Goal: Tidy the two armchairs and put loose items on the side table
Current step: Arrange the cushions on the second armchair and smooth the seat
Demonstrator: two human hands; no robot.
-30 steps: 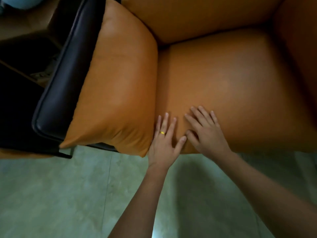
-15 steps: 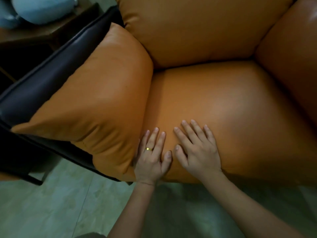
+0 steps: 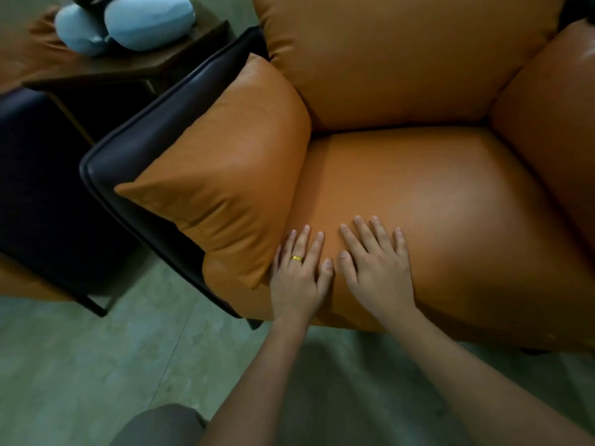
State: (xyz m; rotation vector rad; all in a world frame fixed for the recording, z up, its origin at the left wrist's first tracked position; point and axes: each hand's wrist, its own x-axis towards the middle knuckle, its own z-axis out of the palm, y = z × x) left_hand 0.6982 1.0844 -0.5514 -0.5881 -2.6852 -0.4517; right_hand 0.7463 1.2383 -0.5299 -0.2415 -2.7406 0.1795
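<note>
Grey-clad knee (image 3: 161,426) at bottom edge, green floor (image 3: 80,365) open in front of the armchair (image 3: 483,300). Both hands flat, palms down, on the front lip of the seat cushion (image 3: 450,204), fingers straight, gripping nothing. Left hand (image 3: 297,278), with a gold ring (image 3: 297,258), sits hard against the front corner of the left arm cushion (image 3: 225,175). Right hand (image 3: 376,268) is just beside it, thumbs nearly touching. Seat surface beyond the fingertips is bare leather, boxed in by the left arm cushion, right arm cushion (image 3: 547,123) and back cushion (image 3: 402,59). Black outer shell (image 3: 154,123) wraps the left arm. Beyond that, far left, side table (image 3: 128,69) carries two pale blue rounded items (image 3: 148,20); can't tell what they are.
</note>
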